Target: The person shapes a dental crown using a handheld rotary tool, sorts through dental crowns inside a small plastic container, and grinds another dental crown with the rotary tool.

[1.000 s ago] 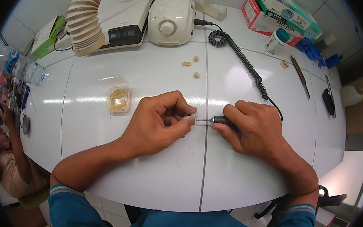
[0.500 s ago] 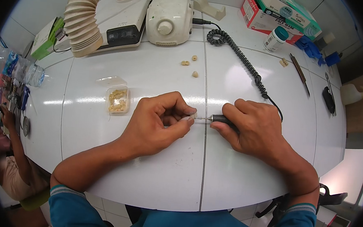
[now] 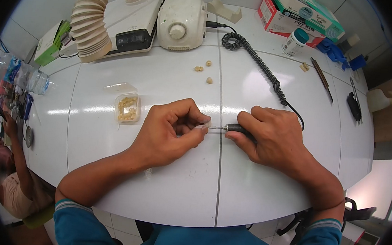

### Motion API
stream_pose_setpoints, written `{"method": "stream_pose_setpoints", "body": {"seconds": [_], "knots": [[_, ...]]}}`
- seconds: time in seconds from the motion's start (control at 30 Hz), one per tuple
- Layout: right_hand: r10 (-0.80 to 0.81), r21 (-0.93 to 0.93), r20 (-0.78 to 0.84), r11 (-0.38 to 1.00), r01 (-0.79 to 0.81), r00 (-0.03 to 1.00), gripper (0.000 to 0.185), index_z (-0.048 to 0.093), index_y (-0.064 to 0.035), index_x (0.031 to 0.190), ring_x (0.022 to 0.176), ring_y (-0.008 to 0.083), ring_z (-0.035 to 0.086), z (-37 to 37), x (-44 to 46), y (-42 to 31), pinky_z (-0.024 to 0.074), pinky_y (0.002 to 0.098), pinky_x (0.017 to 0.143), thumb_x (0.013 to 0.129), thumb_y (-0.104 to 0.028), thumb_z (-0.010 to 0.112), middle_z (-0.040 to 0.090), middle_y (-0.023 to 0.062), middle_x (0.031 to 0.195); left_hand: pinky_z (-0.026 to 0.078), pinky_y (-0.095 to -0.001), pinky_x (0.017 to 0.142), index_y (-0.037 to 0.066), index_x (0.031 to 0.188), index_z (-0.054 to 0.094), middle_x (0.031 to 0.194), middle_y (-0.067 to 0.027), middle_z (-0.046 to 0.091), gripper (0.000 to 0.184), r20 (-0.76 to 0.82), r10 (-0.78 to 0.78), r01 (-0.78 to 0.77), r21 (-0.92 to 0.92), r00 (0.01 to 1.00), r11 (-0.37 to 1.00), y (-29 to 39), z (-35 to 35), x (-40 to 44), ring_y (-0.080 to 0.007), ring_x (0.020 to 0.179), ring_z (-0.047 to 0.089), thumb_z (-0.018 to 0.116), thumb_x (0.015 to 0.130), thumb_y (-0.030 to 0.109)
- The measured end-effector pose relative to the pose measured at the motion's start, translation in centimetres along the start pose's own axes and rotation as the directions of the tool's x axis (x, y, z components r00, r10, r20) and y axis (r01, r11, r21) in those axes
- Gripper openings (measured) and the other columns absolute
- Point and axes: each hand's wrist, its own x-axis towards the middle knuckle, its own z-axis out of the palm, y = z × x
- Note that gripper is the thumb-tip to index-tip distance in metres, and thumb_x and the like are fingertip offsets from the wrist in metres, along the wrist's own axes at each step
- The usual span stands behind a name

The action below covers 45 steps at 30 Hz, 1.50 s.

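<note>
Your left hand (image 3: pixel 170 132) is nearly closed, thumb and fingertips pinching a small pale piece (image 3: pixel 208 124). Your right hand (image 3: pixel 271 135) wraps the drill (image 3: pixel 239 130), thumb below, fingers curled over; its thin bit (image 3: pixel 217 128) points left at the piece, contact too small to tell. Tub (image 3: pixel 127 108) of yellowish bits left of your pinch.

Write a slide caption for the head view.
Left hand pinches a small pale piece against the bit of a handpiece in the right hand.
</note>
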Motion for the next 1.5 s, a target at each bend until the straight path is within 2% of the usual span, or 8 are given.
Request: {"method": "stream_pose_setpoints", "body": {"seconds": [0.93,1.5], "knots": [[0.010,0.002,-0.021,1.000,-0.009,1.000,0.044,0.074,-0.0126,0.092,0.059,0.0229,0.068,0.37,-0.02,0.09,0.0462,0.0400,0.049,0.105,-0.054,0.076,0.064,0.0044,0.070,0.063,-0.0237,0.080,-0.005,0.114,0.068,0.106,-0.0085,0.074,0.011,0.013,0.008,-0.007,-0.013,1.000,1.000,-0.17,-0.08,0.03,-0.0083,0.092,0.074,0.069,0.103,-0.003],[-0.029,0.023,-0.049,0.999,0.031,0.998,0.044,0.072,-0.0127,0.092,0.058,0.0236,0.067,0.43,-0.02,0.29,0.0465,0.0403,0.050,0.104,-0.054,0.078,0.063,0.0036,0.069,0.061,-0.0272,0.079,0.000,0.115,0.065,0.104,-0.0097,0.076,0.010,0.048,-0.037,0.040,-0.055,0.998,0.998,0.45,-0.31,-0.12,-0.0116,0.095,0.075,0.068,0.106,0.003]]}}
